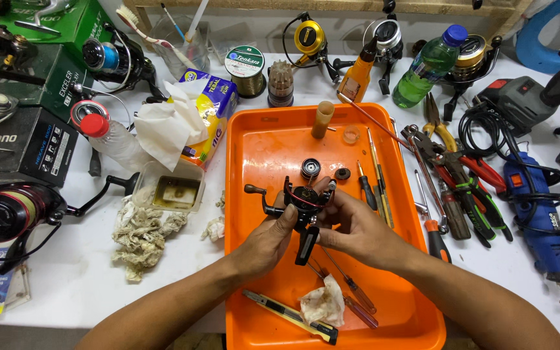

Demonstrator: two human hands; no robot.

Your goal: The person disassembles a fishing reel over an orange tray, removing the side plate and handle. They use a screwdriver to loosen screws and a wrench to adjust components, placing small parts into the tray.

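Over the orange tray, both my hands hold a black fishing reel body with its crank handle sticking out to the left and its foot pointing down. My left hand grips the reel from below and left, thumb on its side. My right hand holds it from the right, fingertips at the open top of the body. A small black spool part and a black round piece lie on the tray just beyond the reel.
On the tray lie screwdrivers, a utility knife, a crumpled tissue and a brown tube. Pliers and wrenches and a blue rotary tool are to the right. Rags, a small tin, bottles, boxes and other reels crowd the left and back.
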